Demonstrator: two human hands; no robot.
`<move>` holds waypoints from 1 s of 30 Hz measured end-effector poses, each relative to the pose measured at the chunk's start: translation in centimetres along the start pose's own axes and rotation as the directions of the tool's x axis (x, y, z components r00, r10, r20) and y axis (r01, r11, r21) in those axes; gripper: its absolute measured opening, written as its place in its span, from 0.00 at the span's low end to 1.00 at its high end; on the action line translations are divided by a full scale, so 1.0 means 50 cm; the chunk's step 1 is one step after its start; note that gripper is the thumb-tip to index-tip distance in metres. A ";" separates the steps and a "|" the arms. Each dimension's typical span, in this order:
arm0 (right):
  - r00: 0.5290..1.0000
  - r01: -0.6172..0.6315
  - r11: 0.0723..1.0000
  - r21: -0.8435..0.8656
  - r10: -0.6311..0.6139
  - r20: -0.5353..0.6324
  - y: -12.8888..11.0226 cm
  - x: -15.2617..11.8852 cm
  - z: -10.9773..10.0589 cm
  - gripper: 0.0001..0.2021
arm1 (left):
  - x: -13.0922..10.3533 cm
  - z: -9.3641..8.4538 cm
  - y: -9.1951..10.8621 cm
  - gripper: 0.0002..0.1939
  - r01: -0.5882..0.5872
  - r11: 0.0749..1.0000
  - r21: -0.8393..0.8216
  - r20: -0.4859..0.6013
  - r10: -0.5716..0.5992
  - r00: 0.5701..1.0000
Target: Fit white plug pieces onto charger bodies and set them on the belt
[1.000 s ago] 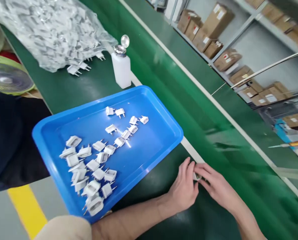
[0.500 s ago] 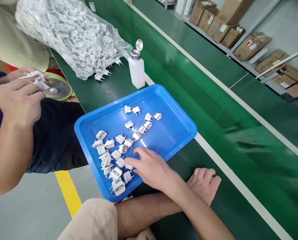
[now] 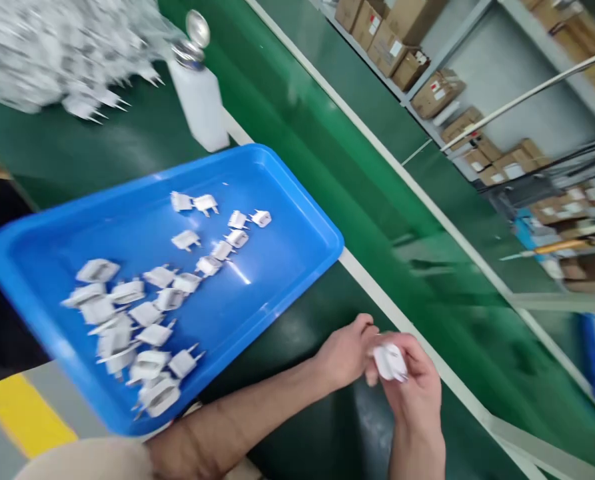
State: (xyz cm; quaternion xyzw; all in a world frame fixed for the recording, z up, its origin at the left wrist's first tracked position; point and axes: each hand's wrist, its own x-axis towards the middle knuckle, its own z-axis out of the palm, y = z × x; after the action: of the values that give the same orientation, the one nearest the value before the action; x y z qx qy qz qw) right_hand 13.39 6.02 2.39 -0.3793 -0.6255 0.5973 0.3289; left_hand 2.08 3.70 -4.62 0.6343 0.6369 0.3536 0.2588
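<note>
My right hand point(image 3: 417, 383) is closed around a white two-pin plug adapter point(image 3: 391, 362) above the green table. Close beside it, my left hand point(image 3: 346, 352) has its fingers curled in; whatever they may hold is hidden. To the left, a blue tray point(image 3: 297, 193) carries several white plug adapters. A thick cluster of them, with an adapter point(image 3: 162, 396) at its near end, lies at the tray's left, and a looser line leads off toward the far right. The pins point in different directions.
Behind the tray stands a white bottle point(image 3: 200, 100) with its metal lid flipped up. A clear bag of adapters point(image 3: 67, 53) lies at upper left. A white edge strip point(image 3: 372, 283) runs beside the green belt point(image 3: 377, 220). Cardboard boxes point(image 3: 437, 93) fill shelves beyond.
My right hand has left the tray with a plug adapter and moved right, to my left hand. My left hand has lifted and turned. The view has swung right; the co-worker's hands are out of sight.
</note>
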 end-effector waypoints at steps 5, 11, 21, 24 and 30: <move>0.886 -0.144 0.989 0.031 0.143 -0.442 0.061 -0.145 -0.119 0.15 | 0.006 0.015 -0.019 0.13 -0.140 0.988 -0.066 0.132 0.148 0.980; 0.788 -0.228 0.960 0.162 0.279 -0.549 0.097 -0.153 -0.075 0.18 | 0.009 0.009 -0.020 0.10 -0.273 0.961 -0.054 0.149 0.278 0.949; 0.895 -0.180 0.836 -0.519 -0.080 -0.439 0.089 -0.128 -0.072 0.11 | 0.014 0.011 -0.029 0.07 -0.370 0.921 -0.121 0.161 0.386 0.908; 0.937 -0.107 0.746 -0.657 -0.147 -0.319 0.088 -0.118 -0.087 0.07 | 0.014 0.015 -0.034 0.07 -0.374 0.918 -0.133 0.151 0.392 0.908; 0.948 -0.035 0.719 -0.694 -0.195 -0.250 0.085 -0.104 -0.097 0.04 | 0.013 0.016 -0.034 0.06 -0.364 0.921 -0.137 0.151 0.382 0.912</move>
State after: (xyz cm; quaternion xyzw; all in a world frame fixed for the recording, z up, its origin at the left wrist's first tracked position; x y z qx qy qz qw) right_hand 20.50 3.92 -1.29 -0.5340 -0.7600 0.2399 0.2823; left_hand 1.60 4.53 -6.34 0.7581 0.4591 0.3730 0.2746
